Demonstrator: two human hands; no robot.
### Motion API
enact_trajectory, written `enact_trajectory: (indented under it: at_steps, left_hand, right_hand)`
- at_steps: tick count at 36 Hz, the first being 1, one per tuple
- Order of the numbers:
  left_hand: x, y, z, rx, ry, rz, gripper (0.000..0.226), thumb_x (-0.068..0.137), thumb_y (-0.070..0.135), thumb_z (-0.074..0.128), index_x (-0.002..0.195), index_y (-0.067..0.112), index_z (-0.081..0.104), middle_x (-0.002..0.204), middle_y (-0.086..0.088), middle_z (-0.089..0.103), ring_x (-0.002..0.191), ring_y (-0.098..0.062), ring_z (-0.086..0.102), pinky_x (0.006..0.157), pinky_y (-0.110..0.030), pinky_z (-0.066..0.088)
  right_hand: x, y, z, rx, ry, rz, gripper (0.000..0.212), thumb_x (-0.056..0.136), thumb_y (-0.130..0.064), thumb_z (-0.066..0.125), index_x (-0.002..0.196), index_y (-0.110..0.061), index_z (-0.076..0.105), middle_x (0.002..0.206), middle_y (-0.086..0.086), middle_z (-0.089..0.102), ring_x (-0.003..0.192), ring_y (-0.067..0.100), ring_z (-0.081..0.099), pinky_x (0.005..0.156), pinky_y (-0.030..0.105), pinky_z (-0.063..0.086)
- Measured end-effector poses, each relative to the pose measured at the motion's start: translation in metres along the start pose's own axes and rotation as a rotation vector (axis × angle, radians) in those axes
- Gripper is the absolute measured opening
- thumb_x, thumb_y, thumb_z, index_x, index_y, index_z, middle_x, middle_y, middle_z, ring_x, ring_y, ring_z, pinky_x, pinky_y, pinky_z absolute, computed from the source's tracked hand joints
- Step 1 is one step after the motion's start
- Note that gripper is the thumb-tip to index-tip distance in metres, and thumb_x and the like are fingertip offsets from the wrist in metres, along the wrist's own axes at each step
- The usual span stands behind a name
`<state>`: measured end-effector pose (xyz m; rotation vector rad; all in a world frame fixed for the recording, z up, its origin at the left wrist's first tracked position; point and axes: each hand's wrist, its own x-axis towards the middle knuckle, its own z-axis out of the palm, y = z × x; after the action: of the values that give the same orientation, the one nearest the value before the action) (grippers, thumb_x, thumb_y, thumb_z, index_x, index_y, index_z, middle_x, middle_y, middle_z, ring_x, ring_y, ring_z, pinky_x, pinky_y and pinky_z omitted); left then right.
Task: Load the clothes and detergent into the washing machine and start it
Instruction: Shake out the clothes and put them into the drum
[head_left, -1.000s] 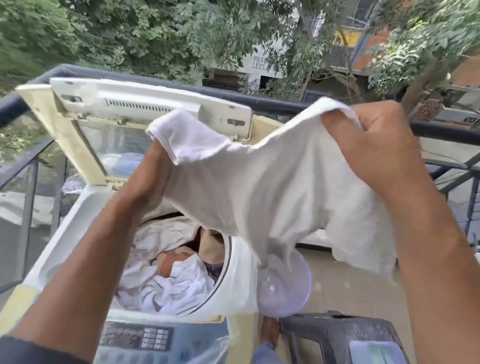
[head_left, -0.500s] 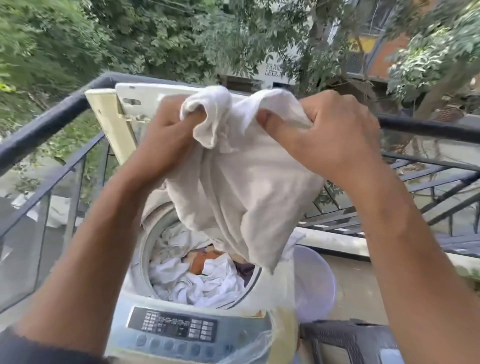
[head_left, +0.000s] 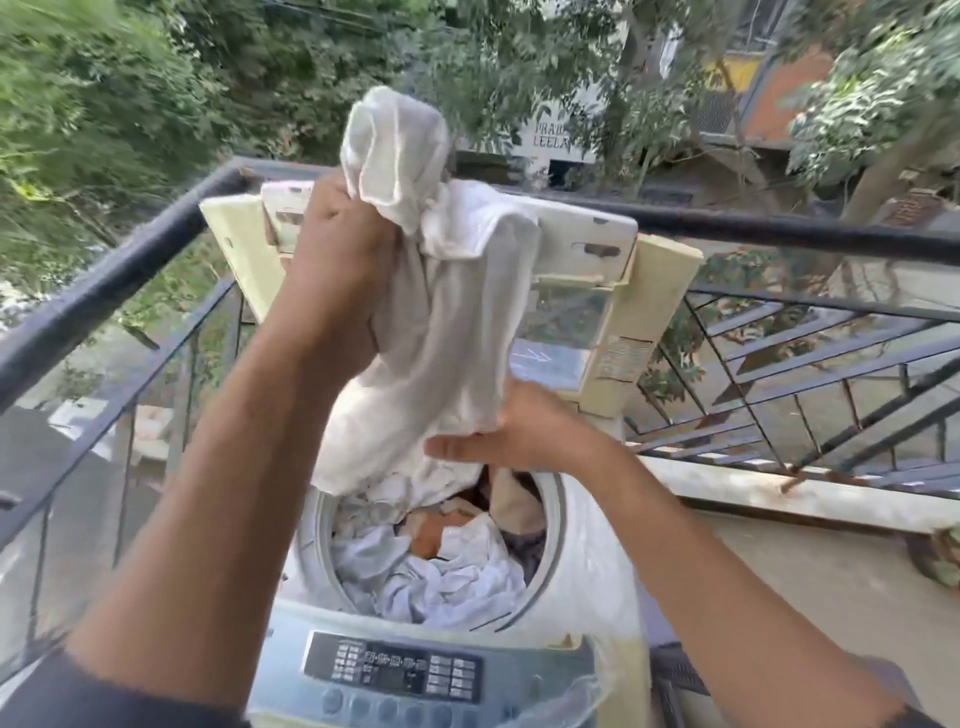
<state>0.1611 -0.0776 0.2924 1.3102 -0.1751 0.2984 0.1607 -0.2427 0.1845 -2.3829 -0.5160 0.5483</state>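
Clothes (head_left: 431, 566) in washing machine drum (head_left: 553, 540)

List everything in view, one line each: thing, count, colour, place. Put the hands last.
Washer: one, white and cream, centre, lid raised upright.
Cloth: one, white, held above the drum opening.
Clothes: a pile, mostly white with some orange and tan, in the drum.
Control panel: one, grey with dark display, washer's near edge.
Railing: one, dark metal, around the balcony behind the washer.
Trees: several, green, beyond the railing.
Building: one, white and orange, background right.
Left hand: gripping the cloth near its top.
Right hand: at the cloth's lower edge.
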Motion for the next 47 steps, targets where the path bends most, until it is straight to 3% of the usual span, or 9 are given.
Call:
enact_trajectory:
  at_steps: [4,7,11,15,22,25,33,39,47]
  left_hand:
    - [-0.006,-0.008,-0.010,-0.107,-0.059,-0.141,0.019,0.107,0.019,0.052,0.089,0.017,0.060,0.082,-0.003,0.064,0.075,-0.015,0.066,0.073,-0.029,0.056]
    - [-0.011,-0.018,-0.026,-0.069,-0.070,-0.195,0.021,0.111,0.022,0.050,0.091,0.018,0.056,0.084,-0.003,0.059,0.076,-0.015,0.064,0.075,-0.030,0.055]
    - [-0.021,-0.045,-0.071,0.049,-0.009,-0.260,0.040,0.110,0.027,0.049,0.072,0.027,0.060,0.073,-0.003,0.057,0.073,-0.016,0.059,0.068,-0.024,0.050]
    - [-0.040,-0.080,-0.120,0.353,-0.002,-0.413,0.024,0.084,0.036,0.059,0.075,0.019,0.073,0.070,-0.005,0.068,0.059,-0.017,0.061,0.050,-0.022,0.047]
    - [-0.084,-0.160,-0.148,0.337,-0.008,-0.725,0.071,0.067,0.042,0.076,0.134,0.026,0.060,0.127,0.006,0.071,0.103,-0.008,0.068,0.072,-0.017,0.054]
    - [-0.101,-0.195,-0.149,0.022,0.005,-0.944,0.041,0.093,0.029,0.079,0.131,0.027,0.065,0.147,-0.012,0.064,0.106,-0.021,0.071,0.083,-0.039,0.062]
    - [-0.119,-0.268,-0.136,-0.015,0.032,-1.075,0.043,0.083,0.021,0.078,0.122,0.006,0.069,0.122,-0.036,0.067,0.108,-0.037,0.069,0.107,-0.056,0.051]
    - [-0.127,-0.286,-0.108,0.272,0.062,-1.119,0.027,0.052,0.004,0.069,0.078,0.004,0.074,0.080,-0.015,0.077,0.083,-0.028,0.074,0.071,-0.035,0.061]
    - [-0.138,-0.314,-0.073,0.073,0.072,-1.104,0.048,0.088,-0.009,0.059,0.126,0.019,0.069,0.105,-0.021,0.075,0.084,-0.027,0.073,0.065,-0.035,0.057]
  right_hand:
    - [0.026,0.005,0.047,0.322,-0.244,0.061,0.059,0.087,-0.040,0.082,0.139,-0.022,0.060,0.134,-0.018,0.059,0.106,-0.007,0.057,0.097,0.003,0.043]
    - [0.044,0.011,0.069,0.378,-0.261,0.221,0.051,0.093,-0.051,0.071,0.137,-0.026,0.061,0.135,-0.005,0.065,0.118,0.010,0.060,0.102,0.026,0.047]
    - [0.058,0.036,0.093,0.878,-0.109,0.477,0.020,0.091,-0.028,0.077,0.105,-0.021,0.065,0.107,0.001,0.067,0.100,0.016,0.063,0.064,0.028,0.063]
    - [0.060,0.057,0.099,1.120,-0.037,0.610,0.033,0.087,-0.020,0.078,0.118,-0.019,0.068,0.131,0.009,0.065,0.115,0.029,0.063,0.077,0.060,0.063]
    - [0.053,0.072,0.096,1.177,0.067,0.609,0.016,0.095,-0.009,0.060,0.086,-0.015,0.071,0.083,0.010,0.068,0.076,0.023,0.068,0.081,0.047,0.056]
    - [0.049,0.072,0.094,1.195,-0.036,0.518,0.016,0.097,-0.019,0.063,0.084,-0.015,0.073,0.080,0.007,0.069,0.071,0.017,0.070,0.071,0.039,0.057]
    - [0.055,0.096,0.120,0.659,-0.050,0.707,0.061,0.088,-0.039,0.076,0.140,-0.020,0.050,0.119,0.006,0.071,0.097,0.025,0.073,0.083,0.044,0.062]
    - [0.056,0.115,0.149,0.182,0.163,0.366,0.061,0.096,-0.033,0.050,0.155,-0.041,0.035,0.142,0.005,0.050,0.116,0.025,0.057,0.099,0.042,0.050]
    - [0.061,0.141,0.178,-0.230,0.155,0.175,0.051,0.101,-0.033,0.042,0.152,-0.040,0.045,0.165,0.013,0.031,0.153,0.035,0.027,0.120,0.051,0.032]
